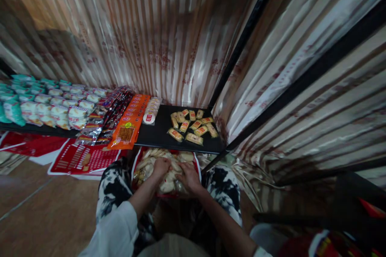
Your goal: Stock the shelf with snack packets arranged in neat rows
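Between my knees stands a red-edged box (133,173) filled with pale wrapped snack packets (167,186). Both my hands reach into it. My left hand (161,167) is closed among the packets, fingers curled downward; what they hold, if anything, is hidden. On the right side of the box, my right hand (189,177) rests over the packets, its thumb and fingers apart. Just behind the box, several small yellow wrapped snacks (194,139) lie loose on a black shelf (155,138).
Along the shelf to the left are an orange snack bag (129,122), a clear pack of white round pieces (150,113), dark packets (113,108) and rows of white and green packs (58,110). Red printed sheets (86,158) hang below. A black frame pole (238,58) slants before striped curtains (169,40).
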The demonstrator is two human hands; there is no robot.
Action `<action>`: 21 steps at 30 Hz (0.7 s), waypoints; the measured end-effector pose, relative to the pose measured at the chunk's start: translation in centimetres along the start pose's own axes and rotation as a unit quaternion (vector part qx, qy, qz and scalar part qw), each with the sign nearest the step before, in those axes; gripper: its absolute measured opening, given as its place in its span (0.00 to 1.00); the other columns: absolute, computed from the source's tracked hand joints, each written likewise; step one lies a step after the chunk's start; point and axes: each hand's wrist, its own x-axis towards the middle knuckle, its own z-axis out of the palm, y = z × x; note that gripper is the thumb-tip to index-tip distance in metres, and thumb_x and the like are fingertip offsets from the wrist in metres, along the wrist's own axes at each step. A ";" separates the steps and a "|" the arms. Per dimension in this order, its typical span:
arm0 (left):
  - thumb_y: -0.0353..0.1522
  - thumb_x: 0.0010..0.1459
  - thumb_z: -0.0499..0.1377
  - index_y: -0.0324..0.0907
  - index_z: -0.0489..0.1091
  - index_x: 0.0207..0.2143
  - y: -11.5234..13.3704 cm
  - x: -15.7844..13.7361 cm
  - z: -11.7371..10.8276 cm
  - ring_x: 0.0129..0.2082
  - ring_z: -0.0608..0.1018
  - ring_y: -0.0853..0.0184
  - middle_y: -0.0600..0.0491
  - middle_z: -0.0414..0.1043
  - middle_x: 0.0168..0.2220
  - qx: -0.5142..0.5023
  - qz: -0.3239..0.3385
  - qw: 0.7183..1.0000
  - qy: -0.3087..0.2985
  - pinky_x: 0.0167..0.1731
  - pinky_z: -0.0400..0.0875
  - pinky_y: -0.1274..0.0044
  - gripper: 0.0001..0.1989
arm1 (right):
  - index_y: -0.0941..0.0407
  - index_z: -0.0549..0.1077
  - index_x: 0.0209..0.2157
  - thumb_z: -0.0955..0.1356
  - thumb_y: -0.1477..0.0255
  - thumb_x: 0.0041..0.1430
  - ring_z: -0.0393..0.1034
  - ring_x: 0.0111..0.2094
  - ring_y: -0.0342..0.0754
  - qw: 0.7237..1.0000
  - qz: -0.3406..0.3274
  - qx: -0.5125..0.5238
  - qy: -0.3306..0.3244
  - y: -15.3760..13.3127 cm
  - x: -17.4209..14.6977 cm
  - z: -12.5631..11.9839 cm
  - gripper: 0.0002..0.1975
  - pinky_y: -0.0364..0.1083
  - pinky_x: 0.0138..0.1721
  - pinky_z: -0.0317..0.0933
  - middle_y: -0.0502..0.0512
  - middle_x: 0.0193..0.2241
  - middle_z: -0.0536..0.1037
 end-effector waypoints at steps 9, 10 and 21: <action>0.24 0.52 0.53 0.36 0.70 0.34 3.0 -1.3 0.2 0.19 0.70 0.76 0.54 0.71 0.24 -0.139 0.019 0.990 -0.019 0.20 0.62 0.84 0.08 | 0.57 0.73 0.44 0.61 0.69 0.58 0.68 0.46 0.51 0.991 0.023 0.062 0.116 0.1 -0.3 -1.7 0.16 0.48 0.49 0.59 0.59 0.43 0.76; 0.24 0.53 0.53 0.36 0.70 0.38 3.4 -1.3 0.0 0.20 0.70 0.76 0.53 0.72 0.27 -0.147 0.026 0.989 -0.012 0.20 0.62 0.84 0.11 | 0.57 0.73 0.44 0.61 0.68 0.58 0.69 0.45 0.51 0.989 0.036 0.080 0.122 0.1 -0.3 -2.1 0.16 0.48 0.47 0.59 0.59 0.42 0.76; 0.23 0.49 0.55 0.36 0.72 0.32 2.6 -2.7 -1.4 0.25 0.72 0.73 0.52 0.73 0.29 -0.135 0.040 0.990 0.029 0.27 0.64 0.82 0.08 | 0.56 0.73 0.31 0.65 0.55 0.47 0.70 0.29 0.49 0.913 0.099 0.376 0.128 -1.5 0.2 -3.7 0.19 0.45 0.30 0.62 0.53 0.26 0.77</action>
